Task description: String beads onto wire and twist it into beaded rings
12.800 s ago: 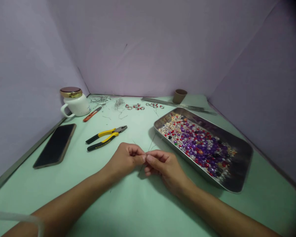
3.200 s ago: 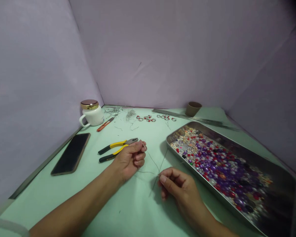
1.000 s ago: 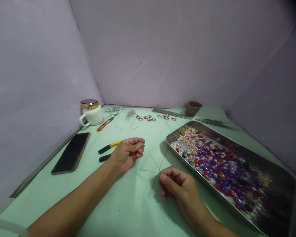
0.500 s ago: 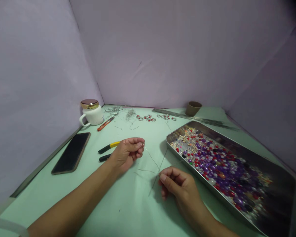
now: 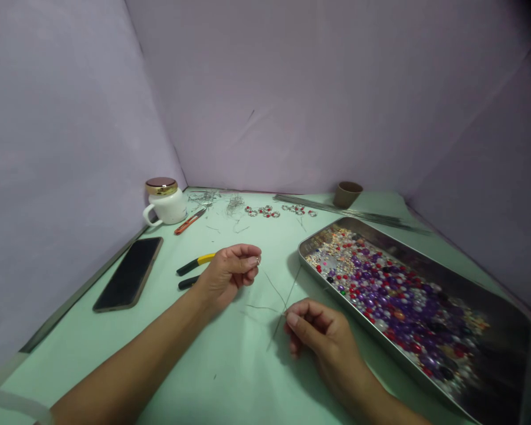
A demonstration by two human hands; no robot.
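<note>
Beads (image 5: 393,301) strewn in metal tray (image 5: 504,360), right hand (image 5: 318,330) pinching wire (image 5: 285,306) alongside

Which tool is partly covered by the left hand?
The pliers: only parts of their handles show past the left hand. The orange tool near the mug is uncovered.

Single head-worn view, looking forward and down, tabletop (image 5: 243,366) near, back wall (image 5: 301,118) beyond

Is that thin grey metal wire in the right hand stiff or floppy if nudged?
The thin grey metal wire would probably bend under light pressure, being so slender. It likely keeps its shape rather than flopping, since its strands curve different ways from the right hand.
</note>
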